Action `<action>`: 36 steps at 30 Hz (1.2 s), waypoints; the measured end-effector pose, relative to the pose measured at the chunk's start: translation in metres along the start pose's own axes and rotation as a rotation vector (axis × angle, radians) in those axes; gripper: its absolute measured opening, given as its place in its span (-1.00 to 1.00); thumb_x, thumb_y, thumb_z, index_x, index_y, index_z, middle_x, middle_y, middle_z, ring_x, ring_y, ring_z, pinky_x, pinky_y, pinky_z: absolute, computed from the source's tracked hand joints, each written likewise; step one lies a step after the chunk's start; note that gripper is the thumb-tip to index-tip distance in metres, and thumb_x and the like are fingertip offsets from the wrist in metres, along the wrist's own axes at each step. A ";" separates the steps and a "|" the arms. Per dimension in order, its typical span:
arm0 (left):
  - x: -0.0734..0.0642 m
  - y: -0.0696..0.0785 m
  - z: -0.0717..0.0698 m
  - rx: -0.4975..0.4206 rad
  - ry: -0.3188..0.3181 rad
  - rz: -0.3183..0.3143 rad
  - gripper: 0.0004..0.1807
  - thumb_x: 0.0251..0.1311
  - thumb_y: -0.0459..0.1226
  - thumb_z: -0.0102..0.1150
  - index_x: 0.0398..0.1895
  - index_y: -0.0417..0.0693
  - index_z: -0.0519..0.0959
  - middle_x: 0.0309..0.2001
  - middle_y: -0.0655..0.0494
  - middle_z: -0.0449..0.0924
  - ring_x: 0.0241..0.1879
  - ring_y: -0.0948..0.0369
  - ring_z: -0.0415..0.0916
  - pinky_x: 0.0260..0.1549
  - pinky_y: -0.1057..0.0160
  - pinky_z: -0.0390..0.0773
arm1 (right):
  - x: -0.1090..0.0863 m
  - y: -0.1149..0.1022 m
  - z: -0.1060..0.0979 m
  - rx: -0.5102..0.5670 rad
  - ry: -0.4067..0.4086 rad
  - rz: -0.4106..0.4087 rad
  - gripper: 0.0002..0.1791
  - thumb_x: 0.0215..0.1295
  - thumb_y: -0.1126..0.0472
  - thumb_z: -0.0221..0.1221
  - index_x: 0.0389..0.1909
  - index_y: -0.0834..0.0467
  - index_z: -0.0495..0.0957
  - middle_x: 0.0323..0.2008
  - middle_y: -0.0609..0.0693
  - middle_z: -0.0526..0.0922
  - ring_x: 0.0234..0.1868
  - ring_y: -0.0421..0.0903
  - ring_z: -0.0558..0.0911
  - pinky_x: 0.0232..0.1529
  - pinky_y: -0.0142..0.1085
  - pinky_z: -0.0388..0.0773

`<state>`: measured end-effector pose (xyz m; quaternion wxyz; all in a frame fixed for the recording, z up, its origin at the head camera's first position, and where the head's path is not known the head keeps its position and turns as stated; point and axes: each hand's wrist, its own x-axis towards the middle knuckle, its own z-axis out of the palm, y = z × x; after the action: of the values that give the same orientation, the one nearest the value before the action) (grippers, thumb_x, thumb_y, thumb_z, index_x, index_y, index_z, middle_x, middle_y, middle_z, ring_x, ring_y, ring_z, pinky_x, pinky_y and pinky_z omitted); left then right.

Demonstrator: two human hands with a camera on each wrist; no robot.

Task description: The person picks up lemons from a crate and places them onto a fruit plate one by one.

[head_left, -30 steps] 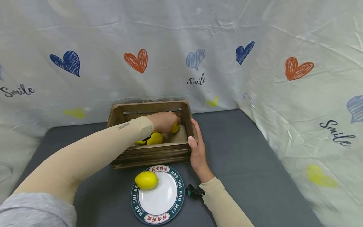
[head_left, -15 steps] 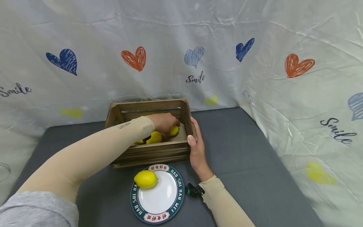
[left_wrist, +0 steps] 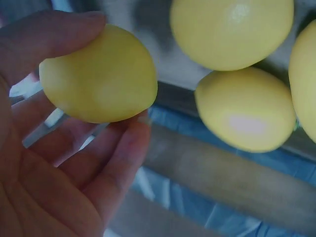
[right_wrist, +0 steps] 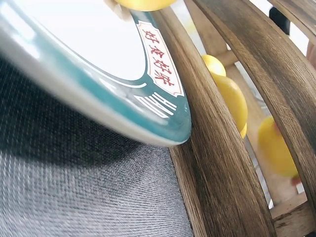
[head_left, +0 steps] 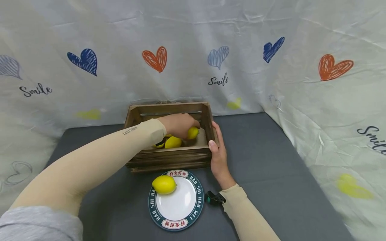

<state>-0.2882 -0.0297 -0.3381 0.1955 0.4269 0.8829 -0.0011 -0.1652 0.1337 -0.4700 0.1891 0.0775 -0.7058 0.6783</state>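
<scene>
My left hand (head_left: 180, 125) reaches into the wooden crate (head_left: 169, 159) and holds a yellow lemon (head_left: 193, 133) near its right end. In the left wrist view, the thumb lies over this lemon and the fingers curl beneath it. Beside it in the crate are several other lemons (left_wrist: 245, 109), partly hidden by the left wrist in the head view. My right hand (head_left: 219, 160) grips the crate's right side, thumb at the front corner and fingers along the outer wall. In front of the crate, one lemon (head_left: 164, 184) rests on the upper left of a white plate (head_left: 181, 201) with a green lettered rim.
The dark grey table (head_left: 271, 174) extends to the right of the crate. Behind it hangs a pale curtain (head_left: 187, 26) printed with hearts. A black wristband (head_left: 214, 198) on the right wrist sits close to the plate's right rim.
The head view has turned, so everything appears further right. My left hand has shifted slightly in the crate, with more of its lemon showing. The right hand keeps its grip on the crate.
</scene>
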 end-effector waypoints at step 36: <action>-0.165 0.063 -0.025 0.064 0.109 0.025 -0.29 0.27 -0.15 0.53 0.50 0.25 0.53 0.28 0.12 0.66 0.01 0.10 0.64 0.10 0.01 0.74 | 0.001 -0.002 0.001 0.002 -0.003 0.006 -0.23 0.44 -0.11 -0.08 0.70 -0.36 0.15 0.73 -0.28 0.08 0.70 -0.10 0.08 0.64 0.38 -0.17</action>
<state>-0.1571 -0.1097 -0.2472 0.1334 0.4434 0.8864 -0.0038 -0.1661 0.1327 -0.4678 0.1863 0.0765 -0.7056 0.6794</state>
